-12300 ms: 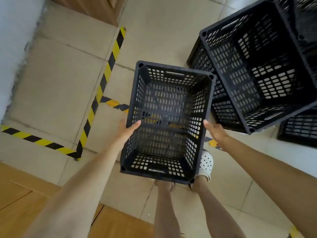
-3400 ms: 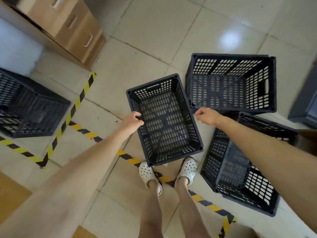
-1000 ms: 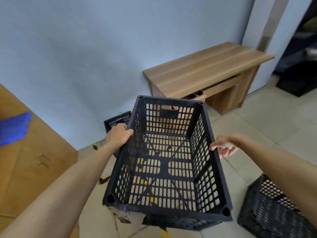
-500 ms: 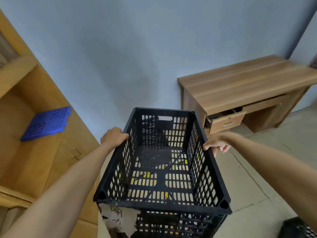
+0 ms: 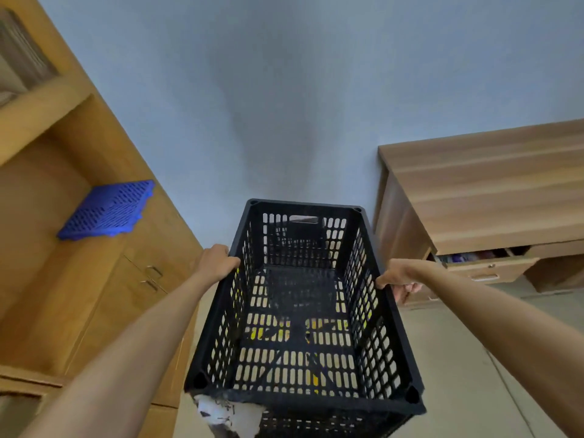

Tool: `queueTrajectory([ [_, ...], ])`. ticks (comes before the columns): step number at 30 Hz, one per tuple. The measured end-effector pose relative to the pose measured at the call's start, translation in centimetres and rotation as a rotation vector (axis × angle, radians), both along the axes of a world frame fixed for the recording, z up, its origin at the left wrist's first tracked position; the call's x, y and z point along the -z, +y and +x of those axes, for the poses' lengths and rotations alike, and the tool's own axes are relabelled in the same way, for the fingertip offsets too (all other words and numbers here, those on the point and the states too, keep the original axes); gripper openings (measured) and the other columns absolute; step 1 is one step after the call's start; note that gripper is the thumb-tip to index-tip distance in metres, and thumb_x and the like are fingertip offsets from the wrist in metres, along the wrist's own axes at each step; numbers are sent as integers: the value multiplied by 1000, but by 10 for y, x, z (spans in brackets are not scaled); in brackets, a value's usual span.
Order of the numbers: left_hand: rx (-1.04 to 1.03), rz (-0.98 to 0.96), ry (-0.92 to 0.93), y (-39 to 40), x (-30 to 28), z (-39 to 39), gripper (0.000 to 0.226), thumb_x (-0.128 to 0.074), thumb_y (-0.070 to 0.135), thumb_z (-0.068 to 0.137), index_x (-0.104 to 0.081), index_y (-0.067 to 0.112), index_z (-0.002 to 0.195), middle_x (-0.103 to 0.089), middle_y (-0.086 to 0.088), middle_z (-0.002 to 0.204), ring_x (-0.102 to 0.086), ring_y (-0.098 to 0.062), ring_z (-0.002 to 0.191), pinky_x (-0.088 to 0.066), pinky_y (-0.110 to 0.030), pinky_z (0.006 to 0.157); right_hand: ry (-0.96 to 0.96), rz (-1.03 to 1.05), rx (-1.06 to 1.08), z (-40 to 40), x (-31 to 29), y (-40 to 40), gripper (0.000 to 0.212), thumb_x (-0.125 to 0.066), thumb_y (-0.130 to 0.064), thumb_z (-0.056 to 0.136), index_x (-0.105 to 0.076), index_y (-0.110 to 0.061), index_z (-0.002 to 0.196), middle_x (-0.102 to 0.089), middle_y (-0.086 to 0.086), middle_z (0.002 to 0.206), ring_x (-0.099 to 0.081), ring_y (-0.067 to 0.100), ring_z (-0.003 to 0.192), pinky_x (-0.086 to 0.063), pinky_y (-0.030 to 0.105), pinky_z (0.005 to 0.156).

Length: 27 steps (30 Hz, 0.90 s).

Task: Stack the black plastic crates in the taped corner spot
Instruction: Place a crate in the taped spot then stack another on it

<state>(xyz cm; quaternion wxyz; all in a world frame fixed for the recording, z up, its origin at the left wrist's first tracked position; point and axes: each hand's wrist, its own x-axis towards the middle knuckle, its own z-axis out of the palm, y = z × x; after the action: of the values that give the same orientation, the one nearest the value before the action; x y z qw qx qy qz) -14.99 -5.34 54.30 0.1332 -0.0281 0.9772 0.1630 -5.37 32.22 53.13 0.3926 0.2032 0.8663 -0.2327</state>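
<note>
Gripping the long left rim of a black plastic crate [image 5: 303, 311], the left hand [image 5: 218, 262] has its fingers curled over the top edge, knuckles up. The right hand [image 5: 399, 281] holds the opposite long rim — thumb lying along the top edge, fingers curled down the outside wall. Both forearms reach in from the bottom corners, and between them the crate sits level, open side up, its short end with a slot handle pointing toward the wall [image 5: 300, 90].

Through the perforated bottom, pale floor and streaks of yellow-and-black tape [image 5: 275, 333] show below. At the far end of the floor grid a darker mass shows through; whether that is another crate beneath cannot be told. More black lattice is visible under the near rim, at the bottom edge of the frame, but it is blurred.

To the left stands a wooden cabinet [image 5: 104, 298] with metal door pulls, and on its open shelf lies a blue perforated panel [image 5: 107, 210]. To the right stands a wooden desk [image 5: 486, 188] — one drawer [image 5: 483, 263] pulled partly out, just beyond the right hand. Beige floor tile [image 5: 474, 368] runs along the right side.
</note>
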Motion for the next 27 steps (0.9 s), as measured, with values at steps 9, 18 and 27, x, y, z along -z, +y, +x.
queueTrajectory([
  [9,-60,18,-30,-6,35,-100,25,-59,24,91,-42,16,74,-47,-1,70,-43,-16,61,-33,-29,57,115,6,-70,-124,10,3,31,-55,-32,93,-57,-14,68,-64,3,67,-50,15,51,-42,23,51],
  [18,49,-25,-139,-36,68,-251,29,-64,35,89,-46,17,76,-56,-3,78,-53,-22,74,-49,-36,72,40,34,54,-249,51,-26,24,-59,-30,92,-58,-10,79,-64,9,73,-55,16,57,-46,21,53],
  [27,95,-60,-242,-34,97,-351,34,-63,43,90,-54,10,93,-63,-6,89,-63,-25,86,-50,-36,81,-6,16,117,-347,91,-26,23,-61,-28,92,-57,-9,80,-68,8,76,-58,12,57,-48,22,55],
])
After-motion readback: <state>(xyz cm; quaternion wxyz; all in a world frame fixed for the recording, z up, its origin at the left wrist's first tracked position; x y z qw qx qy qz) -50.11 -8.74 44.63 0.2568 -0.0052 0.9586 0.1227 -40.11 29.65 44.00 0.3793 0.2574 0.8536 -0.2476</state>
